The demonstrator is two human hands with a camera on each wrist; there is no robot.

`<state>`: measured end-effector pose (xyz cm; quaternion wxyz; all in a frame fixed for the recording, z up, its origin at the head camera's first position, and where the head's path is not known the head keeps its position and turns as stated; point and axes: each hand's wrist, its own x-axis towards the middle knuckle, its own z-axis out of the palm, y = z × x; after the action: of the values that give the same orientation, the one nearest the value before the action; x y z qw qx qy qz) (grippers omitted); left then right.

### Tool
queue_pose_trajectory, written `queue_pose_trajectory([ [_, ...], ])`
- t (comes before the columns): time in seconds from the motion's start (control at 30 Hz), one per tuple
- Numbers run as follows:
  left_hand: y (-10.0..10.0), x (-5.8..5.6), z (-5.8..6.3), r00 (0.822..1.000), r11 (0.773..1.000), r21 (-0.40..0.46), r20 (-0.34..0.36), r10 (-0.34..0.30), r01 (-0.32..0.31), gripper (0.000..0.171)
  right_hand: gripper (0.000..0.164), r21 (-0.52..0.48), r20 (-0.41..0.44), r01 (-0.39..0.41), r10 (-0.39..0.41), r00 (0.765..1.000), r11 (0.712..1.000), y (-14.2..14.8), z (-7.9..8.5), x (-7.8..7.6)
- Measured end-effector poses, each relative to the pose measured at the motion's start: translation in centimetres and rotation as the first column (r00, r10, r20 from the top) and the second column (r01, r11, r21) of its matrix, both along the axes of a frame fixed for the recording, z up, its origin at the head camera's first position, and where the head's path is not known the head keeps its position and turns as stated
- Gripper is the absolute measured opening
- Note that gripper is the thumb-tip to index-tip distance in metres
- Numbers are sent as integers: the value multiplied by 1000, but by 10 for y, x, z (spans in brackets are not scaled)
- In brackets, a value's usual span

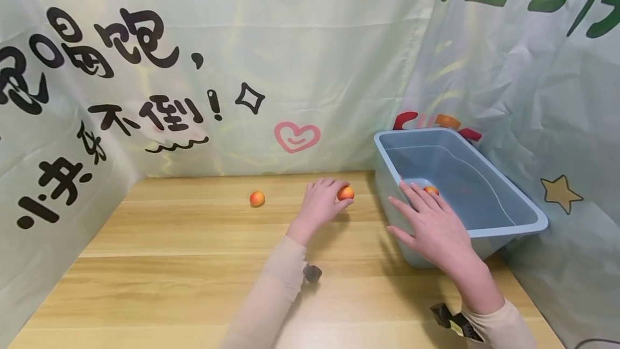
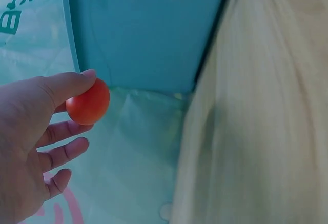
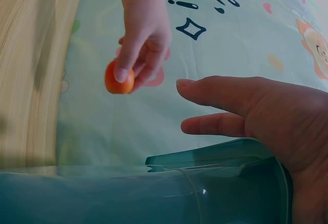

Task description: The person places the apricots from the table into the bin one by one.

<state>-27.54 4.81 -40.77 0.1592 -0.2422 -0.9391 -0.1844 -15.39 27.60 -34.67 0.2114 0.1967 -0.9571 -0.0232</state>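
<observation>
My left hand [image 1: 321, 203] pinches a small round orange-red fruit [image 1: 346, 193] between thumb and fingers, above the table. In the left wrist view the thumb lies over the top of this fruit [image 2: 89, 102], and the lower fingers are spread away from it. My right hand [image 1: 433, 225] reaches over the near left rim of a blue-grey plastic bin [image 1: 513, 228], fingers extended and holding nothing. Inside the bin a second such fruit [image 1: 430, 190] shows just past the right fingers. A third fruit [image 1: 256, 199] sits on the table, left of my left hand.
The wooden table [image 1: 169, 279] meets a printed cloth backdrop [image 1: 310, 69] at the back, with more cloth along both sides. At the table's right side, the bin stands close to the cloth. A dark cable [image 1: 598, 341] shows at the lower right corner.
</observation>
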Motion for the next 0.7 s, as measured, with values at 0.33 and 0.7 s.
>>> queue_pose_trajectory([
  [0.33, 13, -10, 23, 992, 999, -9, -120, -44, 43, 43, 61, 5, 15, 11, -11, 1000, 1000, 0, 2, -1],
  [0.7, 25, -16, 49, 976, 995, 2, -196, -93, 95, 43, 62, 16, 25, 18, -19, 1000, 1000, -2, 2, 0],
])
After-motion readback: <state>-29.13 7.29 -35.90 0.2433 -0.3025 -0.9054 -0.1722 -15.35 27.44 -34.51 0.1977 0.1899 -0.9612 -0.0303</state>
